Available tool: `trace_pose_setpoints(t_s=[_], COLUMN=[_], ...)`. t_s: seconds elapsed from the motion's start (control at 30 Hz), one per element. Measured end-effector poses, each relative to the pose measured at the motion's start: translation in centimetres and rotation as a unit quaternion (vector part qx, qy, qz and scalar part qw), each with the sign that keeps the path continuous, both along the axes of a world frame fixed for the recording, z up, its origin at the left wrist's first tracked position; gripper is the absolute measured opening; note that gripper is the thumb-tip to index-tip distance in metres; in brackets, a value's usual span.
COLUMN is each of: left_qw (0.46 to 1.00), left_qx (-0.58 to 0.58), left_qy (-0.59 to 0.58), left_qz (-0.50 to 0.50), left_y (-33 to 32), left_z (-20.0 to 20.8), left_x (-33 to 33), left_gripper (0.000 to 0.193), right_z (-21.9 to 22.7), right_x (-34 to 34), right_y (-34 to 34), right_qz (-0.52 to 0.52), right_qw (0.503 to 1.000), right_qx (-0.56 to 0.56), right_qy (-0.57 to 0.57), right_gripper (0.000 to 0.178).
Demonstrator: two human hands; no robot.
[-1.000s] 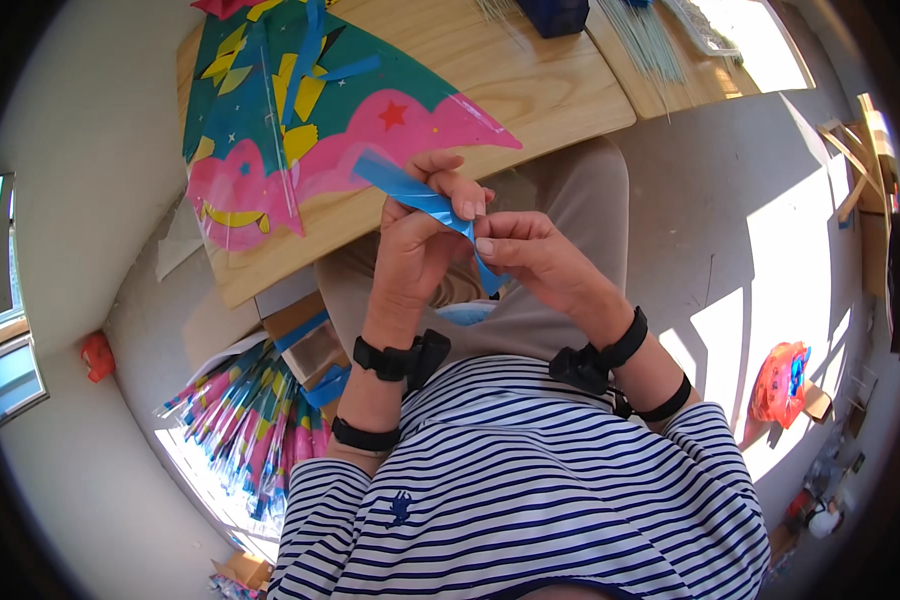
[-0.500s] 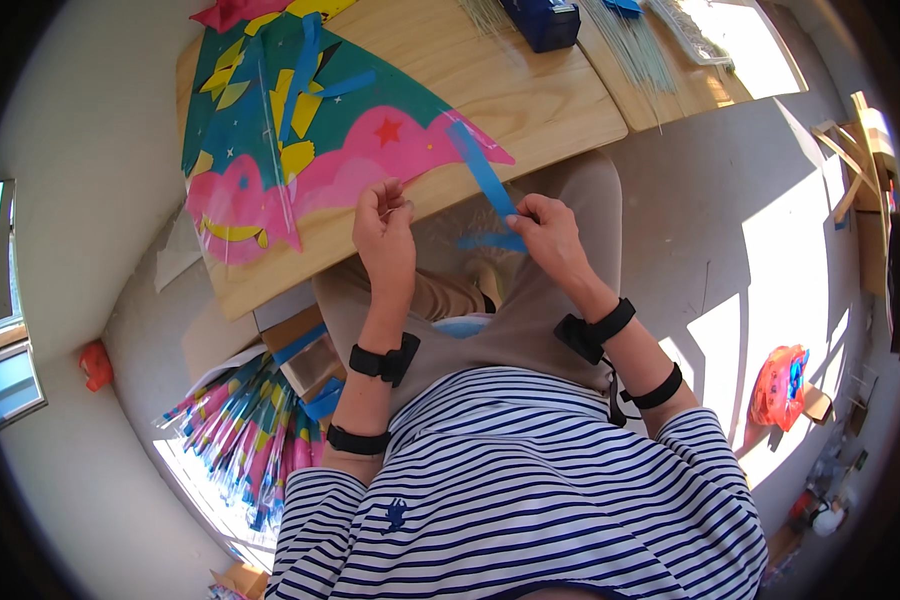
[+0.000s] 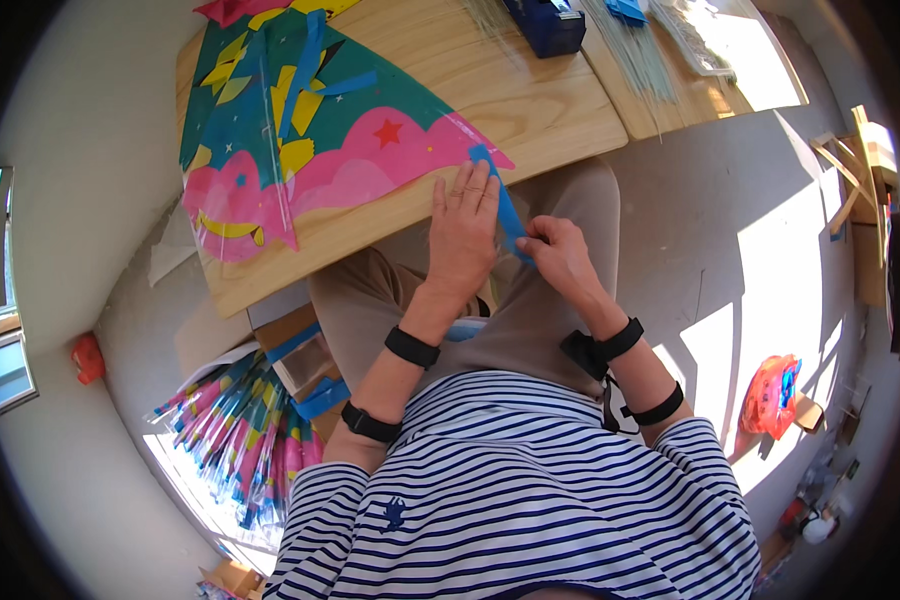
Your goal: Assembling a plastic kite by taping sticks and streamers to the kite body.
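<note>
— Moved since half a second back? Both hands gone forward to the table's near edge; blue strip [image 3: 505, 205] brought up from over the lap to the kite's tip.

— Left hand [image 3: 462, 228]?

— Flat now, fingers spread and pressing down on the wooden table [image 3: 530, 105] edge, just at the pink corner of the kite [image 3: 320, 150]. Touching the strip along its right side.

— Right hand [image 3: 558, 250]?

— Closed in a pinch on the strip's lower end, thumb and forefinger together, over the beige trousers [image 3: 370, 300] at about four o'clock from the left hand.

— Strip itself?

— Long, narrow, blue; running from the kite's tip at twelve o'clock down to the pinch at five — slanted, lying between the two hands.

— Kite?

— Spread flat on the table toward ten o'clock: green field, pink wavy border, yellow patches, a red star, more blue strips stuck across it.

— Anything else about?

— Dark blue tape dispenser [image 3: 545, 25] at twelve o'clock on the table's far side, thin pale sticks [image 3: 635, 55] just to its right. Bundle of wrapped colourful kites [image 3: 230, 430] on the floor at eight o'clock. Orange bag [image 3: 770, 395] on the floor at three o'clock. Black bands on both wrists and forearms.
</note>
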State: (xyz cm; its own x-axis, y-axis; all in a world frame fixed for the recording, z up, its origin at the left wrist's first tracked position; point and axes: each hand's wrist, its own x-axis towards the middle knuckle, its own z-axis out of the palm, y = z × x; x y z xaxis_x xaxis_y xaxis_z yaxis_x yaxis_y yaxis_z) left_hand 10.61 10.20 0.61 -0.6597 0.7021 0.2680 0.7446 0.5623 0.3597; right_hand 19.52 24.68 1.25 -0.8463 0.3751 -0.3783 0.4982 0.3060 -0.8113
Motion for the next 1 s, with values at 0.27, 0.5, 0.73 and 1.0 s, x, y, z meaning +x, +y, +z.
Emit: trace_pose_setpoints(t_s=[0.27,0.5,0.73,1.0], left_qw=[1.000,1.000,1.000,1.000], left_qx=[-0.015,0.008,-0.002,0.003], left_qy=[-0.004,-0.018,-0.009,-0.008], left_qz=[0.001,0.008,0.009,0.012], left_y=[0.13,0.31,0.46,0.63], left_z=[-0.41,-0.46,-0.58,-0.68], left_x=[0.59,0.80,0.71,0.72], left_gripper=[0.052,0.054,0.053,0.053], right_z=[0.49,0.72,0.55,0.79], right_x=[0.11,0.07,-0.03,-0.16], right_y=[0.10,0.37,0.86,0.97], right_qz=[0.010,0.025,0.039,0.052], right_qw=[1.000,1.000,0.999,0.997], right_qx=[-0.003,0.007,0.035,0.058], right_qy=[-0.005,-0.014,-0.008,-0.008], right_gripper=[0.017,0.017,0.016,0.016])
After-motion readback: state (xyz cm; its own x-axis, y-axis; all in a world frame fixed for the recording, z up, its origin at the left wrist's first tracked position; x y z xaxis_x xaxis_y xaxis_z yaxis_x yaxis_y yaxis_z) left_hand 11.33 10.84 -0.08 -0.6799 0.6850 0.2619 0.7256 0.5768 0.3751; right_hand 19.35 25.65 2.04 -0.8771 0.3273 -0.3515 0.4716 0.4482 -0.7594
